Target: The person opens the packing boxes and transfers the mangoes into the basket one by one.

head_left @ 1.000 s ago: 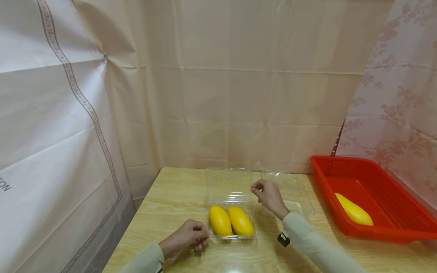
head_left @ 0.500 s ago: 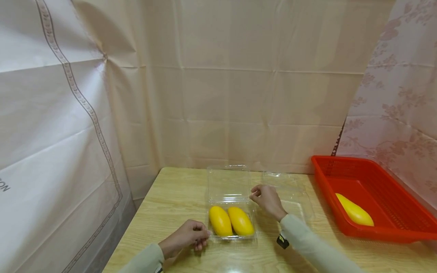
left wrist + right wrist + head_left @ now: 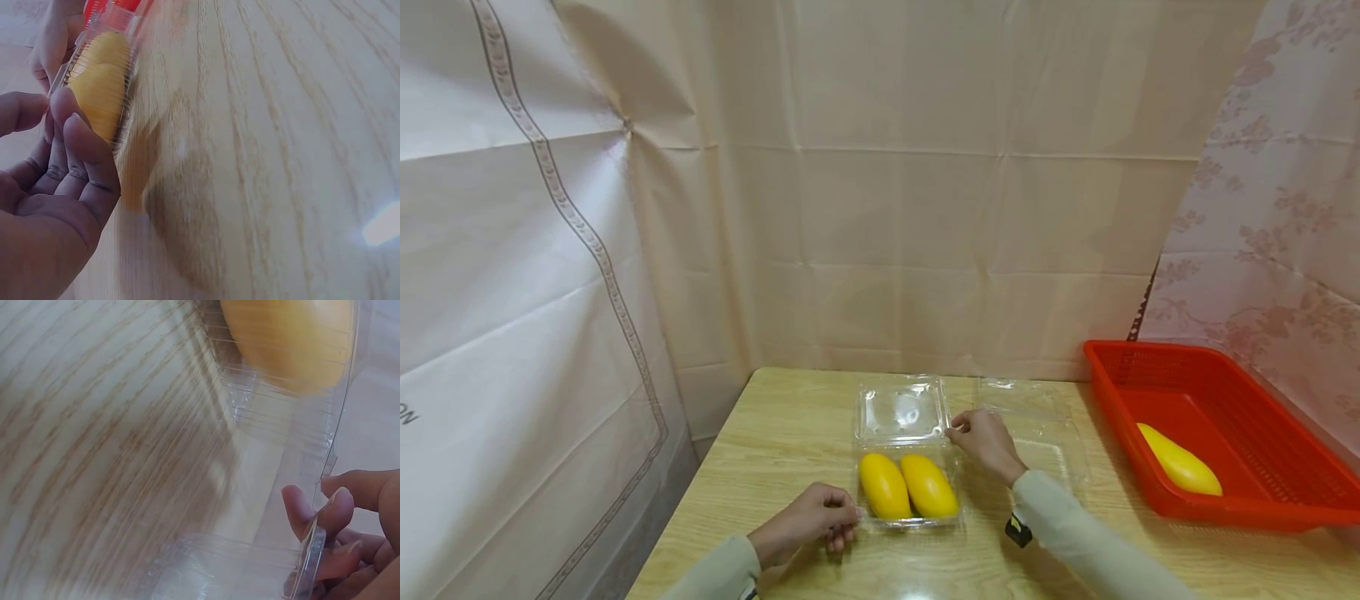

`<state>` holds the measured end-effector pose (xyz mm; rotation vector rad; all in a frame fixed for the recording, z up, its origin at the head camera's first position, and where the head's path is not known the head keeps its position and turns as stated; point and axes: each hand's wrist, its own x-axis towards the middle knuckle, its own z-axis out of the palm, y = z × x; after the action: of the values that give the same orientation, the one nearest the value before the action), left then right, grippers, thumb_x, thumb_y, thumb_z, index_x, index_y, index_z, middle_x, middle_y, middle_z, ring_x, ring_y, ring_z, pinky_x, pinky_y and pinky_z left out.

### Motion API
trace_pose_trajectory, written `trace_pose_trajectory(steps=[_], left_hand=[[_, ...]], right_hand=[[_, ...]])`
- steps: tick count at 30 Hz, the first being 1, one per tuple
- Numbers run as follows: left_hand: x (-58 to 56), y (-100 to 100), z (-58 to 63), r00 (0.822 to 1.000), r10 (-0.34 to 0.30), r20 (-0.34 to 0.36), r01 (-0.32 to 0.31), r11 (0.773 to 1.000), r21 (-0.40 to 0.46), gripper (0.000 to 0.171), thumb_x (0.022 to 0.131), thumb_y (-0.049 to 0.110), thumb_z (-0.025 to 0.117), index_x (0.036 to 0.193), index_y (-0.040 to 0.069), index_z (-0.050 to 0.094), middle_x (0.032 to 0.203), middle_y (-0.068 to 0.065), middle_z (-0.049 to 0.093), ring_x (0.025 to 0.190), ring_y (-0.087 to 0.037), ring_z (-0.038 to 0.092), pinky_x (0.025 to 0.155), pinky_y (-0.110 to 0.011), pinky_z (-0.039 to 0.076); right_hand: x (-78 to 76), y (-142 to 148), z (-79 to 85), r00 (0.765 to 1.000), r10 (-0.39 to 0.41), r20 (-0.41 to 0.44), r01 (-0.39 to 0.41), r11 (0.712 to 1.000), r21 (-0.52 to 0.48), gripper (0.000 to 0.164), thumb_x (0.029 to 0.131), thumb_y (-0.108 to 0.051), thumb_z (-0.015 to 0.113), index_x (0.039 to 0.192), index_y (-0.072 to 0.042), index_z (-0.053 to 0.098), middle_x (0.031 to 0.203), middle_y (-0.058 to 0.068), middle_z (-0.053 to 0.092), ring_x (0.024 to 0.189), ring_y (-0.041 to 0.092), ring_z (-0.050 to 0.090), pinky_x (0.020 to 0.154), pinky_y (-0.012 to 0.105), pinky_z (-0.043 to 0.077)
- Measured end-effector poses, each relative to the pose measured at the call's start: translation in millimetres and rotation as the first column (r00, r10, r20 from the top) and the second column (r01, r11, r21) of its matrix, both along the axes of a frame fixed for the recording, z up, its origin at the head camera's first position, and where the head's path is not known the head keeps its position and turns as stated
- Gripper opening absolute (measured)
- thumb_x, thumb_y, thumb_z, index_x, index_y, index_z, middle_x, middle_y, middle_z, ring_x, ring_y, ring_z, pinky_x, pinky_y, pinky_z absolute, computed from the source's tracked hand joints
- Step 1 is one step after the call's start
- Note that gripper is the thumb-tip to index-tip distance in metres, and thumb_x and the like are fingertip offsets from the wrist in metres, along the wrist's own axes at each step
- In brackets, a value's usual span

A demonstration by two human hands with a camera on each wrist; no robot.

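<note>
Packing of yellow fruit at a pale wood-grain counter (image 3: 790, 408), partly complete. Two smooth, oval, mango-like yellow fruits, one on the left (image 3: 883, 486) and one on the right (image 3: 928, 486), lie side by side in the base of a clear plastic clamshell container (image 3: 917, 522) near the front of the counter. Its clear rectangular lid (image 3: 902, 410) is hinged back beyond them, away from the base; I cannot tell whether its far edge touches the counter. The left hand (image 3: 814, 518) is at the near left corner, its thumb and forefinger nearly closed and, it appears, pinching the rim, the other fingers bent beneath. The right hand (image 3: 988, 442) pinches the lid's right edge close to the hinge, thumb against curled fingers.

To the right, partly behind the right wrist, lies a second open clear plastic container (image 3: 1051, 454), in which I see no fruit. Farther right, a shallow red plastic basket (image 3: 1195, 408) holds a third, elongated yellow fruit (image 3: 1180, 460).

Judged from this arrangement, filling the first container looks finished, since the pair takes up most of its base. Shutting it is not yet done, the lid being wide open. The third fruit remains unpacked; whether it is meant for the second container cannot be settled from here.
</note>
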<state>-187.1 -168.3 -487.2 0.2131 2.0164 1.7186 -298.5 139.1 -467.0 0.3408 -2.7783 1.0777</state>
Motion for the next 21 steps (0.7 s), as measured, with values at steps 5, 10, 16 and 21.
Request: trace_pose_trajectory(steps=[5, 10, 16, 21], left_hand=[[0.1, -0.1, 0.1, 1.000, 0.005, -0.005, -0.005, 1.000, -0.012, 0.022, 0.102, 0.016, 0.065, 0.086, 0.002, 0.066, 0.074, -0.006, 0.066, 0.058, -0.012, 0.055, 0.054, -0.023, 0.046], [0.5, 0.1, 1.7, 1.000, 0.003, 0.001, -0.003, 1.000, -0.013, 0.022, 0.102, 0.017, 0.065, 0.086, 0.002, 0.066, 0.075, -0.006, 0.066, 0.059, -0.012, 0.056, 0.054, -0.023, 0.046], [-0.1, 0.0, 1.4, 1.000, -0.008, 0.006, 0.008, 1.000, -0.009, 0.022, 0.102, 0.017, 0.065, 0.086, 0.002, 0.066, 0.076, -0.006, 0.067, 0.059, -0.011, 0.056, 0.054, -0.021, 0.047], [-0.2, -0.2, 1.0, 1.000, -0.009, 0.009, 0.009, 1.000, -0.002, 0.021, 0.102, 0.017, 0.066, 0.086, 0.003, 0.066, 0.076, -0.006, 0.067, 0.059, -0.010, 0.056, 0.054, -0.021, 0.048]], right_hand=[[1.0, -1.0, 1.6, 1.000, 0.012, -0.018, -0.012, 1.000, 0.020, 0.014, 0.090, -0.013, 0.079, 0.094, 0.000, 0.078, 0.084, 0.008, 0.076, 0.075, 0.020, 0.070, 0.067, 0.037, 0.058], [1.2, -1.4, 0.9, 1.000, 0.013, -0.026, -0.012, 1.000, 0.029, 0.020, 0.090, -0.015, 0.079, 0.099, 0.003, 0.078, 0.090, 0.012, 0.076, 0.080, 0.024, 0.072, 0.071, 0.041, 0.060], [1.1, -0.9, -0.9, 0.999, 0.024, -0.042, -0.022, 0.999, 0.046, 0.021, 0.091, -0.016, 0.080, 0.101, 0.002, 0.077, 0.091, 0.010, 0.075, 0.081, 0.024, 0.069, 0.071, 0.040, 0.059], [3.7, -1.8, 0.0, 0.995, 0.037, -0.089, -0.031, 0.997, 0.068, 0.014, 0.090, -0.016, 0.081, 0.095, -0.003, 0.076, 0.084, 0.004, 0.072, 0.076, 0.018, 0.063, 0.067, 0.036, 0.055]])
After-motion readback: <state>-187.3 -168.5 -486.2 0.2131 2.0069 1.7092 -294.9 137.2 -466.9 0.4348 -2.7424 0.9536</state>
